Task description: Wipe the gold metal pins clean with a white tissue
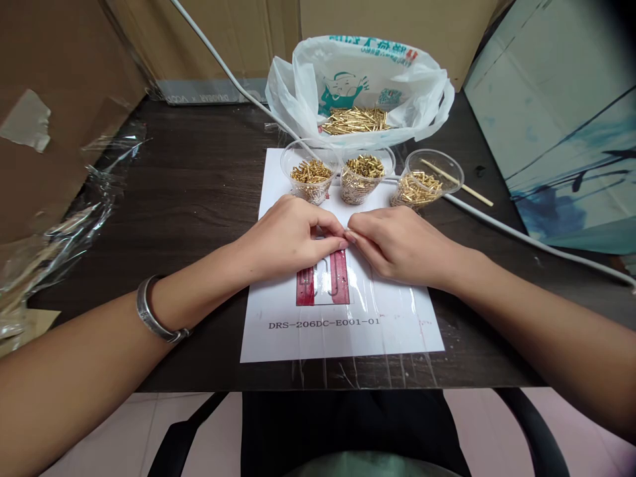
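Observation:
My left hand and my right hand meet fingertip to fingertip above a taped-down white sheet. Both are closed in a pinch, and whatever sits between the fingers is too small or hidden to name. Under the left fingers lies a red and white printed picture, partly covered by the hand. Just beyond the hands stand a left plastic cup, a middle plastic cup and a right plastic cup, each holding small gold-coloured metal pieces. The right cup leans to one side.
Behind the cups, a white plastic bag holds long gold-coloured pins. A white cable crosses the dark table. A thin wooden stick lies at the right cup. Cardboard and a painted panel wall the sides.

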